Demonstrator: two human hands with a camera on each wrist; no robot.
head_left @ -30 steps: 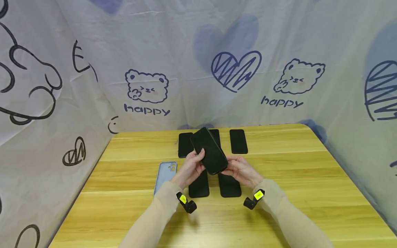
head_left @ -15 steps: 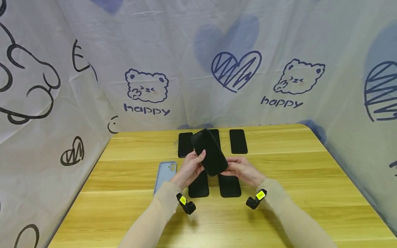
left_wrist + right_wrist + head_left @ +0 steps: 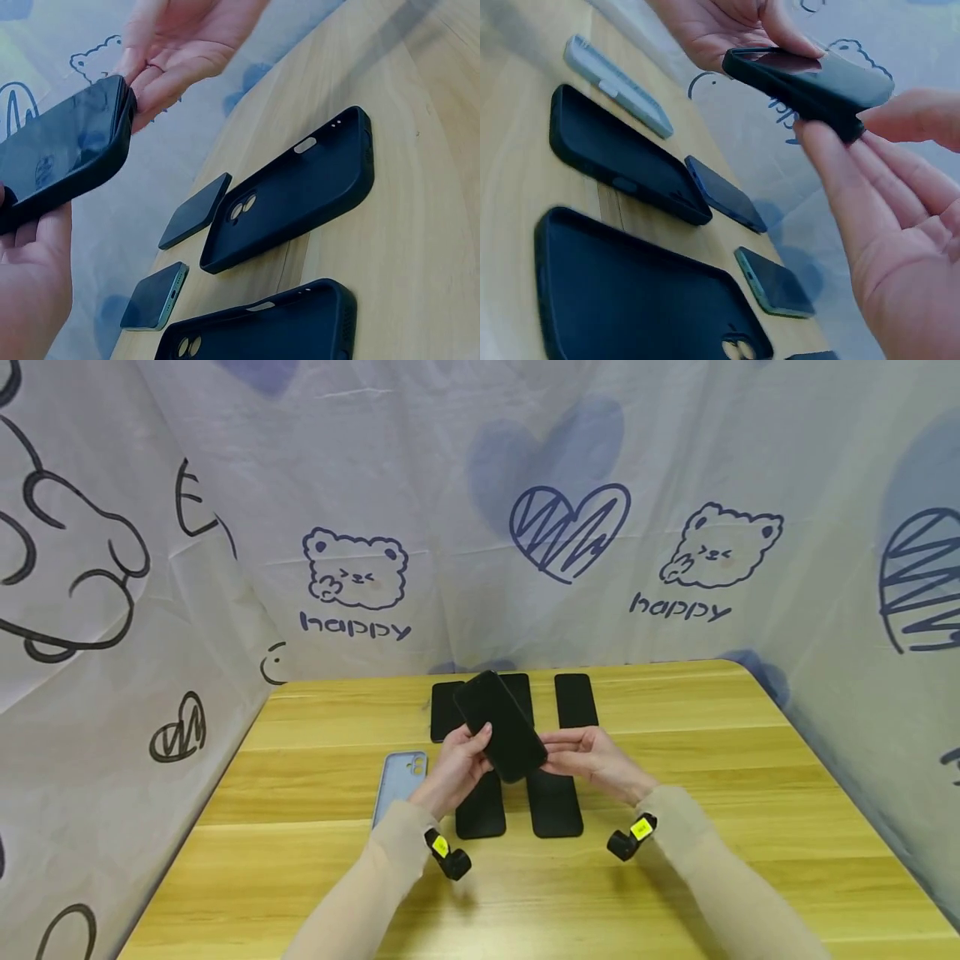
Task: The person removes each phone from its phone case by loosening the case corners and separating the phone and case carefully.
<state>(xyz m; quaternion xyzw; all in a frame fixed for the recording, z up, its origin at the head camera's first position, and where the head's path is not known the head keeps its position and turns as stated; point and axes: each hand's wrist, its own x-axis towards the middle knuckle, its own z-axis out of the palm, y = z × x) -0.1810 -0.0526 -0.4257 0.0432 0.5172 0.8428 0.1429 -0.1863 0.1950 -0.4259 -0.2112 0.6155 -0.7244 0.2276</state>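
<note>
A dark phone (image 3: 501, 727) lies in a black phone case (image 3: 97, 174) held up over the table at a slant. My left hand (image 3: 453, 771) grips it from the left, with the thumb on the front and fingers beneath. At the near right corner, my right hand (image 3: 600, 762) pinches the case edge between thumb and fingers. In the left wrist view the phone's end stands slightly proud of the case rim there. The right wrist view shows a gap between phone and case along one side.
Two black phone cases (image 3: 482, 810) lie hollow side up below the hands. A light blue case (image 3: 400, 779) lies to the left. Behind are dark phones, one at back left (image 3: 446, 710), one partly covered (image 3: 521, 688), one at back right (image 3: 575, 700). Printed cloth walls surround the wooden table.
My right wrist has swung outward to the right, and its hand has risen slightly at the case's corner. The held phone and case have shifted a little left. My left hand keeps its grip.
</note>
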